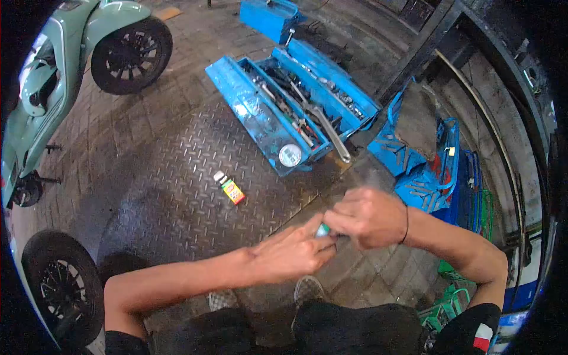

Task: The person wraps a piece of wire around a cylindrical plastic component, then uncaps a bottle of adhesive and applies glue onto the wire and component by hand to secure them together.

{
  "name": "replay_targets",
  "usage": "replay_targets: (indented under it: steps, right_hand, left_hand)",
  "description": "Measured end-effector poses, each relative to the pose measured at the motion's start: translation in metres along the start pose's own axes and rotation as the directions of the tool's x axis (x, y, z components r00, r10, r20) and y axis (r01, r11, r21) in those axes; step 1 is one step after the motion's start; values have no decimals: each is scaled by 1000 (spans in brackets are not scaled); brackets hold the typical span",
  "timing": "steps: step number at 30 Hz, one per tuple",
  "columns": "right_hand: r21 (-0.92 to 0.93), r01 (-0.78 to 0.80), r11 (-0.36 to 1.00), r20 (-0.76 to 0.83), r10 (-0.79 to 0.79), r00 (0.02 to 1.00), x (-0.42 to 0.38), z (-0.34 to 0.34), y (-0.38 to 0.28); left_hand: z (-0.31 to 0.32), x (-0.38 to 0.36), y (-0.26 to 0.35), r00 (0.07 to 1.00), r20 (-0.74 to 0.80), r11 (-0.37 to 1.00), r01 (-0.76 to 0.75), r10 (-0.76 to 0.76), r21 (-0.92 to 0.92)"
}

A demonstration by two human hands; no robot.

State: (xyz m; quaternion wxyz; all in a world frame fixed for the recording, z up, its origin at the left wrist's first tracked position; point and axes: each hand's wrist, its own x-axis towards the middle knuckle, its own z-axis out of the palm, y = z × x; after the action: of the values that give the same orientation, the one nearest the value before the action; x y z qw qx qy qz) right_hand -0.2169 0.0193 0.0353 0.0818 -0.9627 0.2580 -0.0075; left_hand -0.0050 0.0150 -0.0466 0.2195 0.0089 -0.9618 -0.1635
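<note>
Both of my hands meet in front of me, low in the view. My left hand (296, 251) is closed round a small object (322, 230), whitish with a green part, mostly hidden by the fingers. Against its top, my right hand (370, 218) has its fingers pinched together; what they hold, if anything, is hidden. Beyond my left hand, a small yellow, red and green box (233, 191) lies on the metal plate (195, 160), with a small whitish item (220, 177) at its upper end.
An open blue toolbox (251, 112) full of tools stands ahead, a long wrench (331, 133) across it. More blue metal boxes (423, 183) are at the right. A pale green scooter (65, 65) with black wheels stands at the left.
</note>
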Motion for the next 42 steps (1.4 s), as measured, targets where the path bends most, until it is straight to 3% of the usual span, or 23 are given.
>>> replay_targets:
  steps: [1, 3, 5, 7, 8, 10, 11, 13, 17, 25, 27, 29, 31, 32, 33, 35, 36, 37, 38, 39, 40, 42]
  right_hand:
    - [31, 5, 999, 9, -6, 1000, 1, 1, 2]
    - [13, -78, 997, -21, 78, 997, 2, 9, 0]
    - [41, -126, 991, 26, 125, 992, -3, 29, -2]
    - [113, -305, 945, 33, 304, 952, -12, 57, 7]
    - [92, -432, 897, 96, 424, 901, -17, 71, 9]
    - [133, -499, 856, 83, 492, 867, -28, 103, 15]
    - [152, -560, 814, 61, 558, 828, -31, 115, 18]
    - [224, -595, 772, 58, 599, 799, -30, 137, 14]
    - [371, -623, 689, -30, 679, 733, -25, 166, 3]
    - [436, -638, 635, -13, 713, 701, -17, 178, -4]
    - [422, -642, 640, 7, 706, 708, -15, 171, -6]
    - [412, -708, 573, 160, 720, 675, -10, 166, -9]
    - [508, -655, 558, 142, 697, 703, -2, 167, -18]
    - [597, -593, 540, 120, 671, 732, 3, 167, -22]
    - [596, -588, 546, 114, 667, 736, 10, 162, -25]
    - [665, -574, 479, 215, 613, 760, 20, 148, -31]
    - [662, -477, 578, 109, 556, 824, 20, 152, -32]
    - [660, -476, 581, 107, 554, 825, 19, 149, -29]
    - [767, -571, 294, 396, 484, 780, 19, 142, -24]
    - [750, -661, -16, 631, 316, 708, 20, 136, -19]
    - [749, -663, -16, 632, 322, 705, 20, 135, -14]
    - [733, -673, -98, 680, 151, 718, 18, 133, -5]
  left_hand:
    - [3, -1, 0, 1000, -23, 998, 2, 0, 61]
    - [17, -11, 3, 994, -9, 994, 107, -107, -6]
    - [43, -28, 7, 963, -226, 970, 188, -150, 156]
    - [82, -56, 6, 946, -246, 964, 244, -213, 104]
    - [103, -71, 4, 879, -286, 922, 384, -383, -54]
    - [145, -100, 0, 718, -303, 779, 568, -626, -266]
    - [165, -111, -3, 714, -286, 768, 576, -639, -280]
    - [196, -132, -3, 579, -244, 628, 722, -778, -289]
    - [222, -150, -11, 498, -208, 540, 793, -842, -284]
    - [204, -165, -15, 539, -143, 558, 805, -830, -201]
    - [184, -168, -14, 487, -156, 507, 772, -859, -382]
    - [152, -154, -8, 521, -199, 558, 771, -830, -308]
    - [116, -124, 0, 708, -150, 724, 669, -690, -167]
    - [105, -104, 2, 754, -155, 768, 636, -639, -74]
    - [105, -99, 1, 753, -159, 768, 637, -639, -69]
    - [103, -94, -6, 822, 13, 815, 561, -569, 146]
    - [102, -94, -11, 860, -98, 845, 510, -500, 162]
    - [98, -93, -14, 860, -102, 845, 510, -499, 164]
    - [93, -93, -15, 883, -72, 861, 468, -464, 199]
    - [88, -93, -17, 904, -40, 876, 422, -425, 233]
    - [86, -92, -19, 907, -42, 879, 417, -420, 231]
    - [80, -88, -23, 947, -77, 924, 322, -313, 206]
